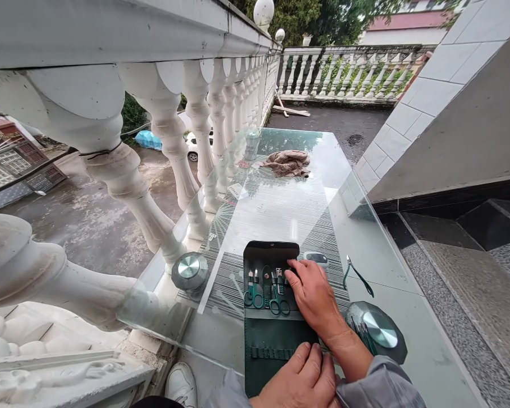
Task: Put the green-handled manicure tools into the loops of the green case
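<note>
A dark green manicure case [276, 334] lies unfolded on the glass table. Its upper half holds scissors [279, 306], a nail clipper [279, 277] and other small green-handled tools in loops. The loops [272, 353] of the lower half hold no tools. My left hand [300, 377] rests with bent fingers on the case's lower right part; its thumb is hidden. My right hand [314, 294] has thumb and fingers closed together at the upper right loops, and whatever they pinch is mostly covered. Cuticle nippers [357, 276] lie on the glass to the right.
Several slim tools [362, 334] lie over the right metal disc [381, 328] of the glass table [221, 331]. A grey-white oval device [317, 259] sits beyond my right hand. Further back is a crumpled brown cloth [287, 163]. A white balustrade [165, 130] borders the left side.
</note>
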{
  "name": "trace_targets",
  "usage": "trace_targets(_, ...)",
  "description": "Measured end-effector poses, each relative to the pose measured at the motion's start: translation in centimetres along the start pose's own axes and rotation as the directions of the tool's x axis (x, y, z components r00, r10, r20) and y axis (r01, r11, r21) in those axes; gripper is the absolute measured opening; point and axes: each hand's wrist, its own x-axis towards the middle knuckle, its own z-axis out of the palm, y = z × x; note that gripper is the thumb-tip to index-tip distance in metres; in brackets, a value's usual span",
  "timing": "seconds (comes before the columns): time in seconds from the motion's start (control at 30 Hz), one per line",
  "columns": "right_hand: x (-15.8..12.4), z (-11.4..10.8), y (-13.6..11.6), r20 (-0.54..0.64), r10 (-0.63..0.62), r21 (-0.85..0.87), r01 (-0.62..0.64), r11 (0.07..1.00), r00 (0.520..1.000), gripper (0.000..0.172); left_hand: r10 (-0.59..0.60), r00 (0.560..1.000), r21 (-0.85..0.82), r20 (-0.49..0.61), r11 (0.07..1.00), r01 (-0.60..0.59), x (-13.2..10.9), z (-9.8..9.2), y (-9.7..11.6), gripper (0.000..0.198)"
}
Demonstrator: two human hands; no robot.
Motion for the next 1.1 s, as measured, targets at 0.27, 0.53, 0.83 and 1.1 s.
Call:
trace_targets(0.27,0.2,-0.5,2.8,-0.192,0.066,-0.113,-0.089,0.99,0.979,0.038,0.015,1.0,0.037,0.022,0.999,-0.015,-0.3,0.3,0.2,0.029)
trace_targets(0.53,-0.1,-0.1,4.7,-0.122,0.057,-0.3,-0.092,0.95,0.991,0.03,0.021,1.0,0.044,0.006,0.999,-0.022,-0.3,0.5,0.3,0.03)
trace_targets(0.83,0.0,-1.1,0.3,-0.061,-0.149,-0.056,0.146,0.988,0.987,0.029,0.028,0.998,0.035,0.052,0.999,-0.03,-0.1,0.0,0.1,0.029)
trace_targets(1.1,-0.9,-0.5,-2.3,0.186,-0.142,-0.202,0.18,0.963,0.972,0.027,-0.002,0.999,-0.022,0.054,1.0,0.003,-0.1,0.0,0.0,0.031)
